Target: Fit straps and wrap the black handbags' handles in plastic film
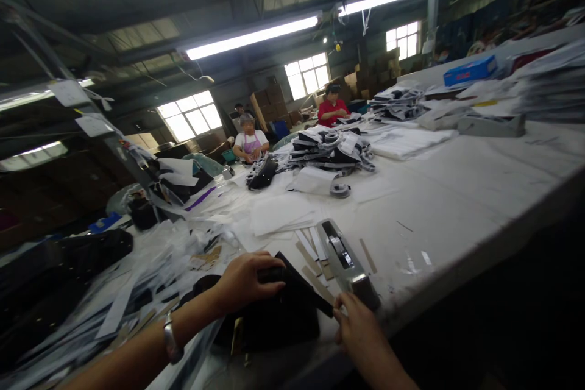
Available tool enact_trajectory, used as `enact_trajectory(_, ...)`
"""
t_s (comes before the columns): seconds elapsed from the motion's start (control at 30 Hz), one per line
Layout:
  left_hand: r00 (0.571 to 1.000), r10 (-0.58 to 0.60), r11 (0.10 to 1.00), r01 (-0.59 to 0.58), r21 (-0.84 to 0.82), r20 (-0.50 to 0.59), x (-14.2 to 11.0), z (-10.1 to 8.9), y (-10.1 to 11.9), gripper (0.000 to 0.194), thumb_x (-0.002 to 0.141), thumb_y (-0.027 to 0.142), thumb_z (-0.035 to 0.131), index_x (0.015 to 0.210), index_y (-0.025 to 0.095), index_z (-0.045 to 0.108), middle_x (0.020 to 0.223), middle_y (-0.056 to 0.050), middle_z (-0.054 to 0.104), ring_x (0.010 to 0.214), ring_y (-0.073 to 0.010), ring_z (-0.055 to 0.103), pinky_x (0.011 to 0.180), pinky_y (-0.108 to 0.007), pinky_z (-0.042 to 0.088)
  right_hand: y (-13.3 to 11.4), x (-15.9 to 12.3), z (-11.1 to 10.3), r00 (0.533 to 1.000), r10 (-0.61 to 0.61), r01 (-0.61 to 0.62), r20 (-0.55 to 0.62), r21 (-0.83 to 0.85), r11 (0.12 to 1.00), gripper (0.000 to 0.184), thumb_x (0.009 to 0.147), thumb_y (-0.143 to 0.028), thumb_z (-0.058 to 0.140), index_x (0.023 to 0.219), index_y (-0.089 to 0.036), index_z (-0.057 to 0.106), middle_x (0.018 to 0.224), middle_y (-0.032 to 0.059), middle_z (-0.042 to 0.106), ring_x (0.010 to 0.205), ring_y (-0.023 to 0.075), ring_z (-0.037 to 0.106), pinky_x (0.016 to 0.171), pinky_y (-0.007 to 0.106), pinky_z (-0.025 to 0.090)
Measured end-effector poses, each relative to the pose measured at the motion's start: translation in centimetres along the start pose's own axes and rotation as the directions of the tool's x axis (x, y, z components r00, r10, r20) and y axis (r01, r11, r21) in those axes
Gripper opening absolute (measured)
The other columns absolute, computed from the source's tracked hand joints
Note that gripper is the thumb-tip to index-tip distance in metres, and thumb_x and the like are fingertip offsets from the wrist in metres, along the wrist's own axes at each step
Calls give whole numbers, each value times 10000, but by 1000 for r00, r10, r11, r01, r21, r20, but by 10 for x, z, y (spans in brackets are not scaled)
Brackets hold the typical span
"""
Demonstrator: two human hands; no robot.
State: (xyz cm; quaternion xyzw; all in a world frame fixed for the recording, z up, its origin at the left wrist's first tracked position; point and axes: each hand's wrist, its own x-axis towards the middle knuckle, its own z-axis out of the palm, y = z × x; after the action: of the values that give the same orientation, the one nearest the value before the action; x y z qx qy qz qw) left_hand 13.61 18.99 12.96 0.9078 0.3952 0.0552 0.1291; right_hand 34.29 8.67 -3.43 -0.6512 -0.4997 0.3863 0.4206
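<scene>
A black bag (287, 320) with a gold-coloured metal fitting lies in front of me at the near side of the table. My left hand (249, 279) is closed round a dark part at its top. Low on the right, my right hand (359, 323) pinches the end of a black strap (311, 289) that runs up from the bag. A grey tape dispenser (347, 259) stands just beyond my right hand. Between bag and dispenser lie several white and brown card strips (313, 250).
Plastic film and strips (155, 274) litter the table's left. Farther back are a pile of black and white pieces (326, 149), white sheets (278, 213) and a blue box (469, 70). Two people, one in red (332, 111), work across the table (439, 195). Its edge slopes away at right.
</scene>
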Motion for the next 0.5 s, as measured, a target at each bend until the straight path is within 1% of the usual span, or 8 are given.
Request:
enact_trajectory(0.07, 1000, 0, 1000, 0, -19, -1, 0, 0, 0, 294, 769, 402, 719, 1037, 282, 746, 923, -2, 737, 838, -195, 686, 753, -242, 488, 6, -3, -2, 999, -28, 27, -30, -56, 998, 217, 825, -27, 442, 748, -225, 492, 768, 26, 644, 583, 147, 636, 568, 235, 467)
enact_trajectory(0.13, 1000, -6, 999, 6, -43, 0, 0, 0, 0, 296, 768, 389, 719, 1040, 273, 746, 929, -9, 740, 839, -196, 686, 758, -246, 491, 8, -7, -4, 999, -38, 34, -39, -102, 994, 240, 823, -5, 442, 747, -219, 521, 766, 49, 657, 671, 182, 656, 639, 264, 472)
enact_trajectory(0.2, 1000, -12, 998, 12, -68, 2, 0, 1, 0, 296, 771, 375, 716, 1042, 262, 746, 930, -16, 740, 830, -196, 686, 761, -250, 495, 3, -10, -4, 993, -84, 70, -78, -167, 984, 241, 839, -19, 447, 849, -211, 592, 827, 83, 696, 780, 239, 677, 708, 322, 487)
enact_trajectory(0.27, 1000, -11, 996, 11, -85, 2, 1, 1, 1, 289, 775, 363, 711, 1039, 251, 746, 927, -22, 738, 821, -195, 683, 765, -254, 500, -10, -12, -2, 964, -216, 178, -153, -230, 957, 273, 859, -82, 502, 1057, -216, 632, 1072, 125, 709, 1014, 309, 652, 866, 413, 480)
enact_trajectory(0.33, 1000, -1, 996, 1, -95, 4, 1, 1, 4, 283, 776, 353, 711, 1036, 246, 745, 928, -26, 737, 822, -196, 681, 770, -257, 502, -29, -11, 2, 909, -370, 323, -194, -234, 917, 363, 871, -165, 571, 1227, -234, 599, 1284, 119, 637, 1229, 336, 537, 1030, 470, 397)
enact_trajectory(0.37, 1000, 6, 995, -5, -98, 6, 1, 1, 5, 285, 778, 353, 711, 1040, 245, 743, 932, -27, 736, 826, -196, 681, 774, -258, 503, -39, -8, 3, 890, -415, 382, -187, -190, 905, 371, 882, -201, 586, 1251, -238, 591, 1301, 110, 628, 1252, 326, 516, 1059, 466, 375)
enact_trajectory(0.4, 1000, 11, 995, -10, -101, 10, 1, 0, 7, 288, 781, 357, 710, 1044, 244, 742, 935, -29, 737, 829, -197, 682, 776, -259, 504, -48, -5, 5, 888, -429, 413, -168, -124, 902, 346, 897, -226, 585, 1243, -236, 596, 1276, 103, 640, 1227, 309, 535, 1052, 447, 387)
enact_trajectory(0.5, 1000, 15, 995, -13, -98, 22, 1, -1, 11, 303, 783, 374, 711, 1050, 236, 742, 936, -35, 738, 833, -200, 686, 776, -263, 507, -68, 10, 8, 926, -362, 372, -106, 97, 923, 163, 883, -227, 614, 1040, -214, 656, 1043, 74, 694, 996, 255, 628, 905, 371, 465)
